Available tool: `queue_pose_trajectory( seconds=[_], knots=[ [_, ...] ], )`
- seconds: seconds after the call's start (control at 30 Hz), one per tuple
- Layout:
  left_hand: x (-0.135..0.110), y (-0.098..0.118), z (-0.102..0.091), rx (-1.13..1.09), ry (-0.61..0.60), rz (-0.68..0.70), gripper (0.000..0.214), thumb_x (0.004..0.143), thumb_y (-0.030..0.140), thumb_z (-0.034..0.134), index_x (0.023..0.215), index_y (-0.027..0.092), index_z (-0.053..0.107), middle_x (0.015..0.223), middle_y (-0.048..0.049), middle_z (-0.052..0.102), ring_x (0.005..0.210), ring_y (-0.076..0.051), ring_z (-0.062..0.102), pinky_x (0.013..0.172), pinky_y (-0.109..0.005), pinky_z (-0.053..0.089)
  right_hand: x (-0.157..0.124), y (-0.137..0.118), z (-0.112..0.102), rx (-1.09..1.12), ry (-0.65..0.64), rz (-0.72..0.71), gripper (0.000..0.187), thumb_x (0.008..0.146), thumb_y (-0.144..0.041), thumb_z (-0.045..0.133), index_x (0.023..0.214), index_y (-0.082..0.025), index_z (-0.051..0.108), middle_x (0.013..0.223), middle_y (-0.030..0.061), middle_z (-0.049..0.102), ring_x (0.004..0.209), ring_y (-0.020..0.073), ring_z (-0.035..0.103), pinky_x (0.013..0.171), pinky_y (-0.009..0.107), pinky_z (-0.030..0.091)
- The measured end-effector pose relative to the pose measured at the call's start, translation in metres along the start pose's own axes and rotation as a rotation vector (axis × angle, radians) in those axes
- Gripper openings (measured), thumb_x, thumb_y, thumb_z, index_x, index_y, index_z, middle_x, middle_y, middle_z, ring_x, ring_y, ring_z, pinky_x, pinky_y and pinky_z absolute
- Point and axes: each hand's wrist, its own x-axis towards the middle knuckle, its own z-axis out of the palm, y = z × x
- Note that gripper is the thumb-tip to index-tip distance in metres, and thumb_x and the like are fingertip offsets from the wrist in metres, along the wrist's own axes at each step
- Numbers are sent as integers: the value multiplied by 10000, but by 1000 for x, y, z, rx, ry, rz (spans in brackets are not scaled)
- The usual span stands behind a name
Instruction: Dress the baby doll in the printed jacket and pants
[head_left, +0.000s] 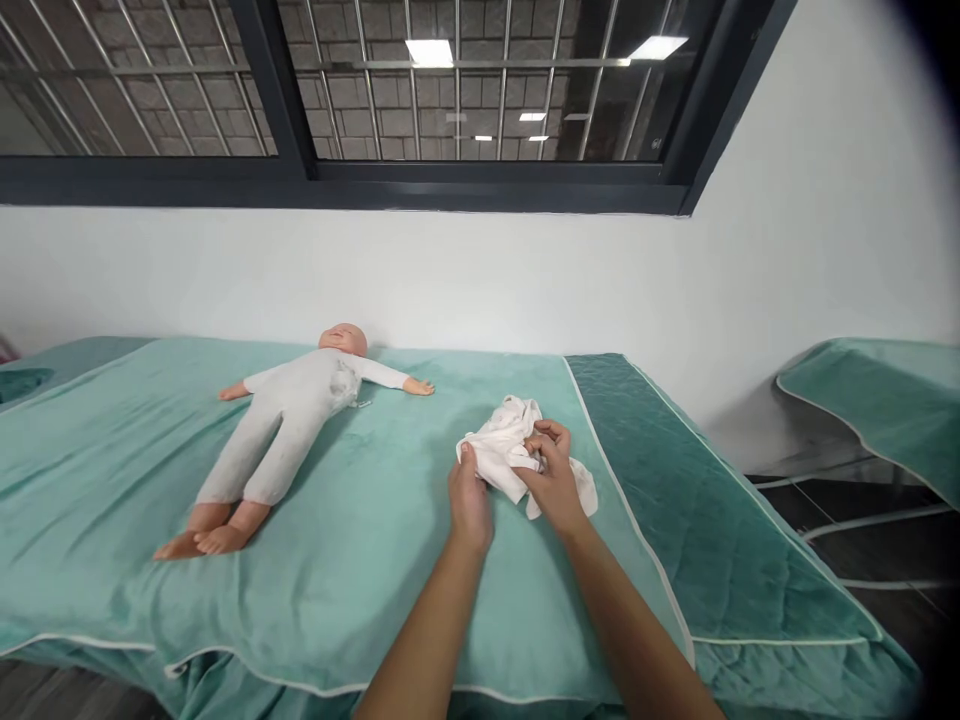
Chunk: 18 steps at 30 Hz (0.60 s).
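Note:
A small white garment (504,440), bunched up so its exact kind does not show, is held just above the bed between both hands. My left hand (470,500) grips its left edge, thumb on top and fingers hidden beneath. On the other side my right hand (556,475) pinches the cloth with bent fingers. One loose end of the white fabric hangs down past the right wrist. To the left lies a baby doll (300,405) on its back, arms spread, with a white cloth body and bare feet toward me.
A light green blanket (360,600) with white piping covers the bed, over a darker quilted cover (675,500) at the right. Behind stand a white wall (450,280) and a dark-framed barred window (480,185). Another green-covered surface (885,400) is at the far right.

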Motion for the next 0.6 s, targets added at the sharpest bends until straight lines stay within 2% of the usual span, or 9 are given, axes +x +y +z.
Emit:
queue_pose_trajectory(
  seconds=[0.07,0.17,0.3,0.4,0.53,0.6],
  knots=[
    [-1,3,2,-67,2,-4,524,925,527,529,1163,79,660,1192,-167,695,1119,-280,648,977,-389,485,-3,-3,-2,0,-11,-30,205,723,-228,716,724,-212,511,1359,92,393,1311,271,383,1081,410,326],
    [-1,7,3,-164,36,-47,514,924,521,536,1177,88,650,1227,-167,680,1146,-283,640,996,-392,482,-5,-7,-3,-23,-60,-61,240,753,-287,751,713,-212,527,1432,86,404,1347,284,348,1092,438,293],
    [4,11,0,-318,151,-168,456,944,490,510,1144,114,671,1204,-154,695,1144,-265,645,997,-376,495,-7,-6,-5,89,-21,-18,297,847,-326,675,638,-197,507,1346,88,481,1213,252,473,1005,405,360],
    [9,12,-2,-400,189,-209,463,966,486,462,1130,115,685,1205,-156,696,1148,-254,645,1002,-363,503,-7,0,-9,267,81,72,336,869,-322,646,607,-195,477,1212,66,561,1151,222,524,1016,397,359],
    [11,13,-1,-436,158,-123,470,967,503,451,1188,154,676,1302,-119,656,1228,-245,599,1036,-354,491,-7,10,-16,593,342,279,304,823,-367,690,634,-194,525,1190,41,582,1064,192,574,933,373,449],
    [9,13,0,-413,133,-102,457,958,499,478,1207,168,672,1330,-108,641,1270,-243,569,1051,-350,480,-9,13,-17,655,355,326,262,807,-377,709,682,-197,565,1196,40,593,1040,183,593,909,360,474]
  ],
)
